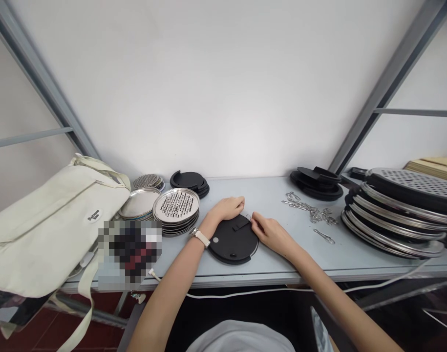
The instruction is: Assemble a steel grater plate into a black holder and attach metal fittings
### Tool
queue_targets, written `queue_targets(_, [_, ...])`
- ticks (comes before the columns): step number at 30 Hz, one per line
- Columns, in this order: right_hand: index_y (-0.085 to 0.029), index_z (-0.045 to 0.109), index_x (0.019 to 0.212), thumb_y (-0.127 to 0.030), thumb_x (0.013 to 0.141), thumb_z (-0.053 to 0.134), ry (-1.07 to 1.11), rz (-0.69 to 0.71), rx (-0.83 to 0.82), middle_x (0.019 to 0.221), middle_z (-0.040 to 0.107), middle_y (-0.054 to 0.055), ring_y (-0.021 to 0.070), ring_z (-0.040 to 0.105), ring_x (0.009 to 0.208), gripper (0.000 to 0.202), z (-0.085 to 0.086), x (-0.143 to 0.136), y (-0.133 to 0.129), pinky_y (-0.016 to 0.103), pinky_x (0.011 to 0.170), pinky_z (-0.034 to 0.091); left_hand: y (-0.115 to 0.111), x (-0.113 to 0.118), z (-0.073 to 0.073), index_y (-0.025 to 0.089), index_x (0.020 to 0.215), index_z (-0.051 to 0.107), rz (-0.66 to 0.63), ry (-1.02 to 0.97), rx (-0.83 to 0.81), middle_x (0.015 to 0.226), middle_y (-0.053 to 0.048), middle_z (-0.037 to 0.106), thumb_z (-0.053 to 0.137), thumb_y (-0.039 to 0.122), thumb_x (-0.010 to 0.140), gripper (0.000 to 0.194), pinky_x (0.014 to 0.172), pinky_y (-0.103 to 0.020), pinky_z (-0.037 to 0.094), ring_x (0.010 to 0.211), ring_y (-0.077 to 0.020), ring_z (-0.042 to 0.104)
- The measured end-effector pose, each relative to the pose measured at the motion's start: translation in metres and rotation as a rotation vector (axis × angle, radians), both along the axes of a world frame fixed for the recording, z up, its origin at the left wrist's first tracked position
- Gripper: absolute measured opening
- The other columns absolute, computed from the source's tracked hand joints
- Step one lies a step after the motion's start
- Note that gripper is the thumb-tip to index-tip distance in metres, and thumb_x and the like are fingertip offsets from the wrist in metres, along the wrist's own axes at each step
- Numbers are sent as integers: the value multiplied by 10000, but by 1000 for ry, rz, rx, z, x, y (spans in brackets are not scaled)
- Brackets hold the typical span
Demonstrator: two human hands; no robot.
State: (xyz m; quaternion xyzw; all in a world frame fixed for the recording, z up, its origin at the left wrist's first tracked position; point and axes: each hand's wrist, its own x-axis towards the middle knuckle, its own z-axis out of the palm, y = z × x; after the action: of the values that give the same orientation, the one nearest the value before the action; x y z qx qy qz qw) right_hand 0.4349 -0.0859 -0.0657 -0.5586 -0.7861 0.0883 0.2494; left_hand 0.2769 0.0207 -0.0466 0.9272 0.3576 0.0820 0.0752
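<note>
Matte-black round disc (228, 249): flat, prob. plastic; on pale-grey tabletop (276, 263), centre; est. light, stiff, sl. slippery; hold by rim.
R hand (270, 234): fingertips pinched tog. on thin silvery wire piece (248, 216), far-right rim.
L hand (228, 208): curled at far rim, wrist bent inward; can't tell if grip holds anything.

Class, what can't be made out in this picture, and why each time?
In the head view:
Black disc: underside, hidden by its top.
Thin wire at the right hand: too small to tell if gripped.
Large disc stack: partly cut off by the picture's right edge.
Pixelated patch: blocks hide the contents.
</note>
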Motion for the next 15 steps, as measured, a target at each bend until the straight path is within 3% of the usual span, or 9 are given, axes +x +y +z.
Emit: queue_targets(15, [-227, 379, 753, -287, 907, 286, -8, 5, 19, 518, 413, -49, 125, 405, 438, 189, -2, 1, 1, 227, 489, 242, 4, 1, -6, 196, 960, 521, -14, -27, -1, 900, -44, 640, 314, 293, 911, 234, 705, -271, 431, 778, -177, 591])
